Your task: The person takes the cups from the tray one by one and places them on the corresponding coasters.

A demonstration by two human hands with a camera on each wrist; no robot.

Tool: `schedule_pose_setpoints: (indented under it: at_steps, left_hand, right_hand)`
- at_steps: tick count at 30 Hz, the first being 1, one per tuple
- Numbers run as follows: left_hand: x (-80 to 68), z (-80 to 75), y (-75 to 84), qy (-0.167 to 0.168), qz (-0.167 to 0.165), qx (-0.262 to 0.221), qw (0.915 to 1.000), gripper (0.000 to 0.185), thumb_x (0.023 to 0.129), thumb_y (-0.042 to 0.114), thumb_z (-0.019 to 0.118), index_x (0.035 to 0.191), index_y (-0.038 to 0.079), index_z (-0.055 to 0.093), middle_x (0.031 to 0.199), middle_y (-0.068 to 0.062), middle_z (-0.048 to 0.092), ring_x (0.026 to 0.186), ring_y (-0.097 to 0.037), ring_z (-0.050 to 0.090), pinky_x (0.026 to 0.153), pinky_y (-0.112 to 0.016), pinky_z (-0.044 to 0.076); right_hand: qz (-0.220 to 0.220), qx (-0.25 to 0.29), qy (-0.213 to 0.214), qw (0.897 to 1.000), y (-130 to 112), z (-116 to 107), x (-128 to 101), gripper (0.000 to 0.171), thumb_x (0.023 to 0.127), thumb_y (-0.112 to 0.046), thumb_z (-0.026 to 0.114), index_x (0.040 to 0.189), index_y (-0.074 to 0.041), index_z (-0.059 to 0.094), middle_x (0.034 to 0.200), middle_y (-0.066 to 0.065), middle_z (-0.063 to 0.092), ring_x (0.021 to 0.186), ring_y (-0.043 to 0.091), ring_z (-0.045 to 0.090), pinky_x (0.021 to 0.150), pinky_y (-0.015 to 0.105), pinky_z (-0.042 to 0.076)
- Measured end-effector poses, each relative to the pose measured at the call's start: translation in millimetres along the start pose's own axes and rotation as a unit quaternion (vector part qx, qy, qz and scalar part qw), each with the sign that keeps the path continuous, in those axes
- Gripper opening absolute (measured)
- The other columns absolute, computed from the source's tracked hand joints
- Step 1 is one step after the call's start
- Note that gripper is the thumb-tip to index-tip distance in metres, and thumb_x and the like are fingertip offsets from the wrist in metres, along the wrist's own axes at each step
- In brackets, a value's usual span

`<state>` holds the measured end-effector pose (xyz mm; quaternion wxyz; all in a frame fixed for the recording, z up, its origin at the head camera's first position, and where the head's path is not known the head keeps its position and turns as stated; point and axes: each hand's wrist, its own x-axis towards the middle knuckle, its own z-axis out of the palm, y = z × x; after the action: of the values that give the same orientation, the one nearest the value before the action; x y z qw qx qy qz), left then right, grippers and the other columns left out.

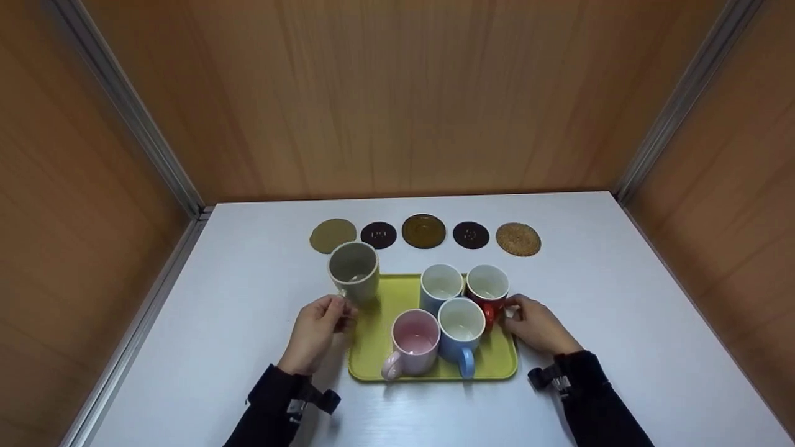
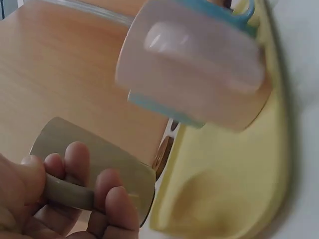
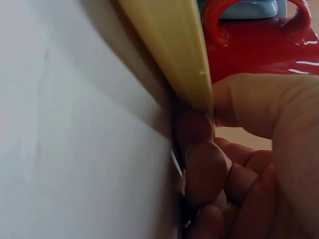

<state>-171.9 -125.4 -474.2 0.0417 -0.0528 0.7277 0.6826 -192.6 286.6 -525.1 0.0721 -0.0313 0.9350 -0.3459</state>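
Both sleeved forearms reach forward over the white surface (image 1: 621,279). Left hand (image 1: 317,332): fingers (image 2: 75,164) curled round the handle of the grey mug (image 1: 354,270), at the yellow tray's (image 1: 379,347) far-left corner. Right hand (image 1: 537,324): fingers (image 3: 204,169) pinching the tray's right rim beside the red mug (image 1: 488,287). Five coasters (image 1: 424,231) lie beyond.

In the left wrist view, the pink mug (image 2: 194,64) at top centre is motion-blurred, and the left hand (image 2: 55,199) is cut off by the lower left edge. In the right wrist view, the red mug (image 3: 259,47) is cropped by the top and right edges. The markings on the two dark coasters (image 1: 379,235) in the head view are too small to read.
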Motion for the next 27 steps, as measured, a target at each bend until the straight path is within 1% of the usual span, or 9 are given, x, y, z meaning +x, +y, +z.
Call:
schedule_pose_setpoints:
  at_steps: [3, 5, 8, 10, 12, 15, 18, 23, 27]
  left_hand:
    - [31.6, -6.7, 6.2, 0.035, 0.008, 0.006, 0.9993, 0.031, 0.105, 0.02, 0.048, 0.094, -0.004, 0.064, 0.09, -0.012, 0.07, 0.077, -0.021, 0.065, 0.071, -0.031, 0.053]
    - [54.0, -10.6, 9.2, 0.056, 0.007, 0.01, 0.9984, 0.031, 0.105, 0.019, 0.047, 0.094, -0.004, 0.064, 0.09, -0.011, 0.07, 0.077, -0.022, 0.065, 0.068, -0.03, 0.053]
    - [85.6, -15.3, 11.5, 0.078, 0.002, 0.013, 0.9969, 0.031, 0.105, 0.02, 0.045, 0.095, -0.003, 0.064, 0.093, -0.012, 0.07, 0.079, -0.022, 0.065, 0.068, -0.029, 0.053]
    - [103.4, -17.3, 11.4, 0.092, -0.004, 0.009, 0.9957, 0.032, 0.105, 0.02, 0.045, 0.096, -0.003, 0.065, 0.096, -0.013, 0.069, 0.081, -0.022, 0.064, 0.07, -0.03, 0.053]
    - [117.7, -18.7, 10.1, 0.1, -0.011, 0.003, 0.9949, 0.033, 0.106, 0.021, 0.044, 0.098, -0.003, 0.065, 0.098, -0.013, 0.069, 0.082, -0.022, 0.064, 0.072, -0.032, 0.054]
    - [132.8, -18.6, 7.7, 0.107, -0.019, -0.003, 0.994, 0.035, 0.106, 0.021, 0.042, 0.099, -0.004, 0.065, 0.103, -0.017, 0.068, 0.085, -0.023, 0.064, 0.075, -0.034, 0.055]
    - [142.9, -17.3, 6.3, 0.107, -0.02, -0.008, 0.994, 0.035, 0.107, 0.021, 0.041, 0.101, -0.005, 0.063, 0.105, -0.02, 0.067, 0.085, -0.023, 0.063, 0.077, -0.036, 0.054]
    - [153.6, -14.3, 6.2, 0.104, -0.017, -0.022, 0.9942, 0.035, 0.107, 0.021, 0.04, 0.105, -0.008, 0.061, 0.102, -0.017, 0.068, 0.084, -0.024, 0.064, 0.077, -0.037, 0.054]
    - [158.8, -12.6, 5.2, 0.105, -0.023, -0.02, 0.994, 0.036, 0.107, 0.021, 0.041, 0.107, -0.009, 0.06, 0.109, -0.021, 0.067, 0.085, -0.023, 0.065, 0.075, -0.034, 0.055]
  right_hand:
    - [0.006, 0.004, -0.003, 1.0, -0.2, -0.7, 1.1, 0.038, 0.087, -0.021, 0.066, 0.122, -0.008, 0.06, 0.083, 0.003, 0.059, 0.074, 0.016, 0.052, 0.066, 0.031, 0.041]
    - [0.012, 0.006, -0.003, 1.0, -0.6, -1.1, 1.1, 0.038, 0.087, -0.021, 0.067, 0.122, -0.009, 0.06, 0.083, 0.003, 0.059, 0.074, 0.016, 0.052, 0.066, 0.03, 0.042]
    - [0.01, 0.0, -0.001, 1.0, 0.0, -1.4, 0.8, 0.039, 0.087, -0.021, 0.066, 0.123, -0.008, 0.06, 0.083, 0.003, 0.059, 0.074, 0.016, 0.052, 0.066, 0.03, 0.041]
    - [0.008, -0.001, 0.001, 1.0, 0.3, -1.4, 0.2, 0.039, 0.086, -0.021, 0.067, 0.122, -0.008, 0.06, 0.082, 0.003, 0.058, 0.074, 0.016, 0.052, 0.066, 0.03, 0.041]
    - [0.01, 0.0, -0.001, 1.0, 0.9, -0.8, -0.4, 0.038, 0.086, -0.021, 0.067, 0.122, -0.009, 0.061, 0.082, 0.002, 0.059, 0.074, 0.016, 0.052, 0.066, 0.03, 0.041]
    - [0.014, 0.004, -0.004, 1.0, 0.9, -0.3, -1.6, 0.039, 0.086, -0.021, 0.067, 0.122, -0.008, 0.061, 0.083, 0.003, 0.059, 0.074, 0.016, 0.053, 0.066, 0.03, 0.042]
    - [0.023, 0.004, -0.005, 1.0, 0.4, 0.1, -1.6, 0.041, 0.086, -0.022, 0.067, 0.123, -0.007, 0.06, 0.083, 0.003, 0.06, 0.075, 0.016, 0.053, 0.066, 0.03, 0.042]
    - [0.036, 0.008, -0.003, 0.999, 0.1, 0.8, -0.1, 0.041, 0.086, -0.022, 0.067, 0.124, -0.008, 0.06, 0.083, 0.003, 0.059, 0.074, 0.016, 0.053, 0.065, 0.03, 0.042]
    - [0.035, 0.015, -0.002, 0.999, -0.9, 0.9, 0.6, 0.041, 0.086, -0.021, 0.067, 0.124, -0.008, 0.061, 0.082, 0.003, 0.059, 0.073, 0.016, 0.053, 0.062, 0.03, 0.042]
